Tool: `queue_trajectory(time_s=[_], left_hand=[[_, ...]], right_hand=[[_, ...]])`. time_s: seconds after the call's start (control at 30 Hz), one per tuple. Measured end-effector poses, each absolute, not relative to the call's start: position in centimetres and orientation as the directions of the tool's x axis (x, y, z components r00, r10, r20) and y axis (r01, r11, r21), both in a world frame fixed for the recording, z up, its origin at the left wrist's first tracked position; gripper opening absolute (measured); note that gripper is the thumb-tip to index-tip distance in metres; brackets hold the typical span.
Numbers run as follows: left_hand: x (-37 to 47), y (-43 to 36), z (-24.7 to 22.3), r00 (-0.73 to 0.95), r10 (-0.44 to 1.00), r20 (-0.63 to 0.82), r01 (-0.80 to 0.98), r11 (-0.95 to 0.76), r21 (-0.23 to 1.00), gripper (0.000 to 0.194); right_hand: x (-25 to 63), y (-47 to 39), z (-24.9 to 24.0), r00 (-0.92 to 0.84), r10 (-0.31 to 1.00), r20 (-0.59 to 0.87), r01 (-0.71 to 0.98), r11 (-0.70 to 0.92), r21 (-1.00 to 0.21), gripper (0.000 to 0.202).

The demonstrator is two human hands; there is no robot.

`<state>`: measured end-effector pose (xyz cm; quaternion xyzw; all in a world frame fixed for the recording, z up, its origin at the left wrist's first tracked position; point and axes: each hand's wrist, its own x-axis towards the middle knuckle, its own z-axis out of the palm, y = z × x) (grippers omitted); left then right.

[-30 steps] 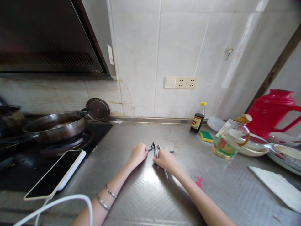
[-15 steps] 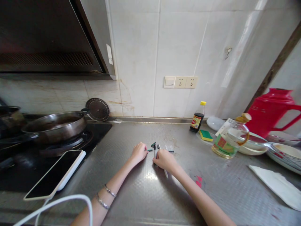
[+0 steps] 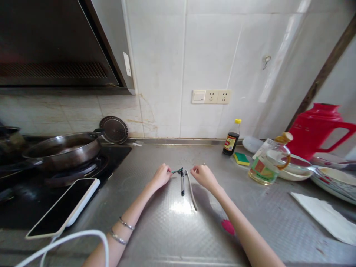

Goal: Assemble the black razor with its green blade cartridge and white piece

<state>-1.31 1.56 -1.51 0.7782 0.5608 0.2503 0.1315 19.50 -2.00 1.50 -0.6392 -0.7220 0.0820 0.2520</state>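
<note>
On the steel countertop lies a razor (image 3: pixel 182 183) with a dark green head and a grey-and-black handle. Beside it on the right is a slim, curved, whitish stick (image 3: pixel 191 193) with a dark tip, perhaps a toothbrush. My left hand (image 3: pixel 162 175) is closed at the left of the razor, pinching a thin green stick (image 3: pixel 175 171) whose far end reaches the razor's head. To the right of the whitish stick, my right hand (image 3: pixel 205 176) has its fingers curled together near the counter. What they hold, if anything, is hidden.
At left are a hob with a steel pan (image 3: pixel 63 150) and a phone (image 3: pixel 62 207) with a white cable. On the right stand a soy sauce bottle (image 3: pixel 230 142), a sponge (image 3: pixel 241 158), an oil jug (image 3: pixel 265 168), bowls and a red thermos jug (image 3: pixel 314 129).
My right hand has let go of the razor and moved right, leaving it on the counter. My left hand has shifted slightly left and up, its green stick now tilted at the razor's head.
</note>
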Motion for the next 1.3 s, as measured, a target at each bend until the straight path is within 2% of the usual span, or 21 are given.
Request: queue_trajectory(time_s=[0.13, 0.23, 0.3, 0.43, 0.7, 0.83, 0.97, 1.07, 1.17, 1.3], left_hand=[[-1.1, 0.9, -0.1, 0.399, 0.842, 0.362, 0.686, -0.537, 0.492, 0.008], [-0.4, -0.1, 0.8, 0.496, 0.773, 0.396, 0.608, -0.634, 0.478, 0.009], [0.0, -0.7, 1.0, 0.527, 0.742, 0.414, 0.584, -0.67, 0.457, 0.009], [0.5, -1.4, 1.0, 0.559, 0.709, 0.429, 0.575, -0.705, 0.416, 0.01], [1.2, -2.3, 1.1, 0.632, 0.633, 0.446, 0.565, -0.771, 0.293, 0.01], [1.4, -2.6, 1.4, 0.639, 0.628, 0.444, 0.562, -0.775, 0.289, 0.011], [1.2, -2.3, 1.3, 0.578, 0.634, 0.513, 0.531, -0.77, 0.354, 0.015], [1.5, -1.5, 1.1, 0.456, 0.695, 0.556, 0.51, -0.716, 0.476, 0.017], [2.4, -0.4, 1.1, 0.368, 0.788, 0.494, 0.492, -0.616, 0.615, 0.018], [4.0, 0.8, 1.6, 0.395, 0.841, 0.369, 0.434, -0.525, 0.733, 0.019]], right_hand=[[20.4, -1.2, 1.3, -0.115, 0.96, 0.256, 0.719, 0.259, -0.646, 0.026], [20.3, -1.0, 1.1, -0.154, 0.976, 0.153, 0.546, 0.213, -0.81, 0.028], [20.1, -1.1, 1.0, -0.204, 0.973, 0.105, 0.453, 0.189, -0.871, 0.029], [20.1, -1.2, 1.1, -0.3, 0.951, 0.077, 0.372, 0.191, -0.908, 0.03], [20.2, -1.6, 1.6, -0.346, 0.937, 0.042, 0.387, 0.184, -0.903, 0.025], [20.5, -1.7, 1.9, -0.393, 0.919, 0.033, 0.374, 0.193, -0.907, 0.025], [21.1, -1.5, 1.9, -0.361, 0.931, 0.052, 0.325, 0.178, -0.929, 0.031], [21.6, -1.1, 1.9, -0.284, 0.954, 0.092, 0.262, 0.169, -0.95, 0.035], [21.9, -0.7, 1.9, -0.182, 0.976, 0.122, 0.184, 0.156, -0.97, 0.037], [22.3, -0.3, 1.8, -0.059, 0.991, 0.121, 0.118, 0.127, -0.985, 0.036]])
